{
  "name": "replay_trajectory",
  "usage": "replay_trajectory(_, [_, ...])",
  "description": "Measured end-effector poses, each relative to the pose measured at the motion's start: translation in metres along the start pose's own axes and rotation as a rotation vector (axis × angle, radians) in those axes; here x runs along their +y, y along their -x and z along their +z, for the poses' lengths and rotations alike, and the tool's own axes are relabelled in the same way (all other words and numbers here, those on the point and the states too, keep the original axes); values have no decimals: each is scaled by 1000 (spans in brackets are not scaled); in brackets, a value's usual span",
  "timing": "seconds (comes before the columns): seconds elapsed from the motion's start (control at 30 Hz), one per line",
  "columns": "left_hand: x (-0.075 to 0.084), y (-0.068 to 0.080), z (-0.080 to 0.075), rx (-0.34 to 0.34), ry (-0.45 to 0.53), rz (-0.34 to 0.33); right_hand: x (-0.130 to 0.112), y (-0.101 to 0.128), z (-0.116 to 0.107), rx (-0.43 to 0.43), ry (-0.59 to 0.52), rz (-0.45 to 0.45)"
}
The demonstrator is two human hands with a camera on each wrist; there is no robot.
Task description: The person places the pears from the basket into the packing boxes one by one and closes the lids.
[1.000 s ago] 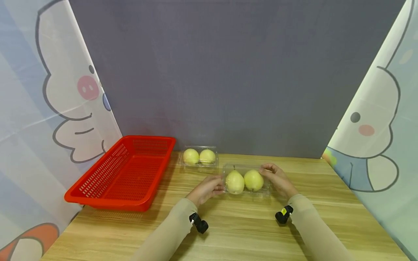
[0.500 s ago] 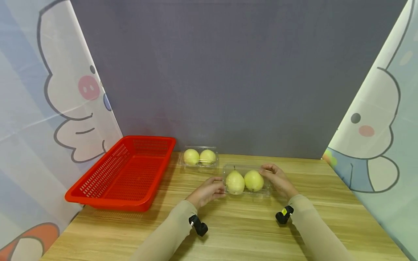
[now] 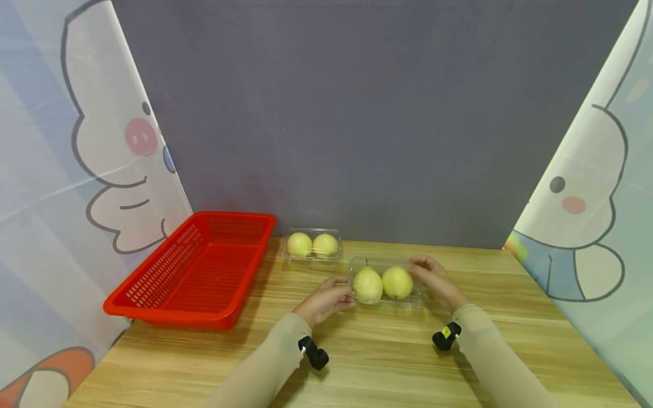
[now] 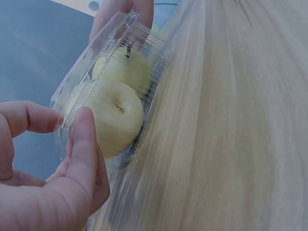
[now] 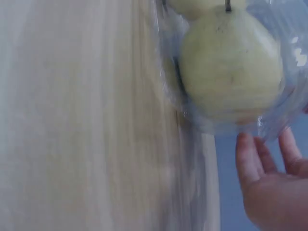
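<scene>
A clear plastic box (image 3: 380,261) holds two pale yellow-green pears side by side on the wooden table. The left pear (image 3: 368,285) has its stem up; the right pear (image 3: 397,283) lies close against it. My left hand (image 3: 325,301) pinches the box's left end, and in the left wrist view the thumb and fingers (image 4: 83,144) close on the lid's edge. At the opposite end, my right hand (image 3: 436,282) holds the box by its upper corner. In the right wrist view its fingertips (image 5: 245,144) meet the blurred plastic wall.
Behind and to the left stands a second clear box (image 3: 312,260) with two pears. A red slotted plastic basket (image 3: 168,318) sits at the left of the table (image 3: 377,362). A grey panel (image 3: 357,124) rises along the back, with printed cartoon curtains on both sides.
My left hand's fingers have shifted slightly along the box's left end. The right hand, both boxes and the basket stay where they were.
</scene>
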State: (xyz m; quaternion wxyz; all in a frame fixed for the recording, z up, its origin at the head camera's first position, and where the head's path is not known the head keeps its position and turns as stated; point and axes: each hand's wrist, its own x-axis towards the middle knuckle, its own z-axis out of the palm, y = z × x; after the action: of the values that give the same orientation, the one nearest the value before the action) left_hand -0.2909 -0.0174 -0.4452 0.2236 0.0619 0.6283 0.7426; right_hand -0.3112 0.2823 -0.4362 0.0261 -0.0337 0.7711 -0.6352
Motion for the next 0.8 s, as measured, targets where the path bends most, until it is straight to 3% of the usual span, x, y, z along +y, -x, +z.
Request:
replay_trajectory(0.53, [-1,-3,1,-13,31,8,-11,35,-6,-85,131,54])
replay_trajectory(0.8, [-1,-1,1,-7,31,3,-4,51,-12,-173,68,91])
